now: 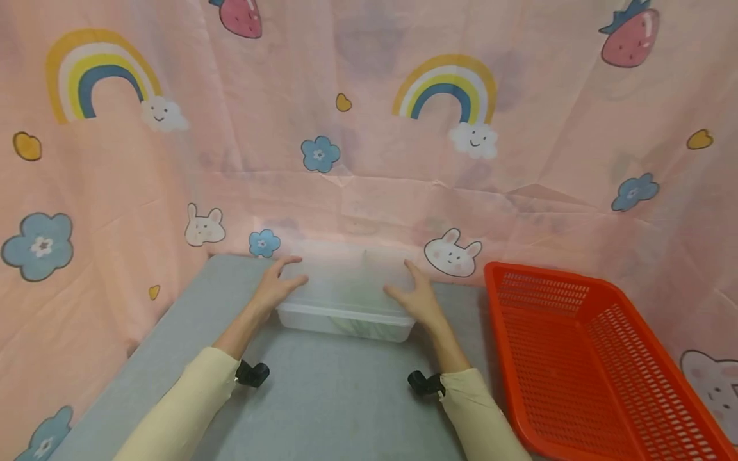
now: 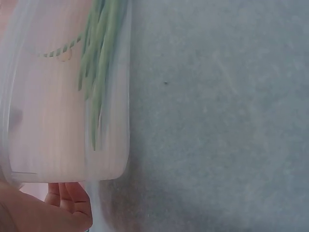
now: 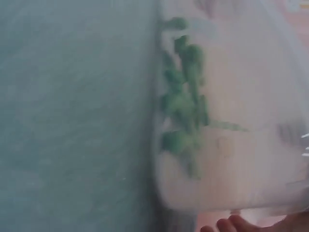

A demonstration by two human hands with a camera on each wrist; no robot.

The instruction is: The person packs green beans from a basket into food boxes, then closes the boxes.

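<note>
Both hands, left [image 1: 275, 286] and right [image 1: 416, 296], rest flat with straight fingers on the lidded clear box [image 1: 346, 301] at the tabletop's [image 1: 323, 390] far edge; the red basket [image 1: 582, 358] beside it holds nothing yet

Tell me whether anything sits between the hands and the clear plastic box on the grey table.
Nothing visible does. The left hand and the right hand already rest on the two ends of the clear plastic box. The orange basket stands off to the right, apart from it.
</note>
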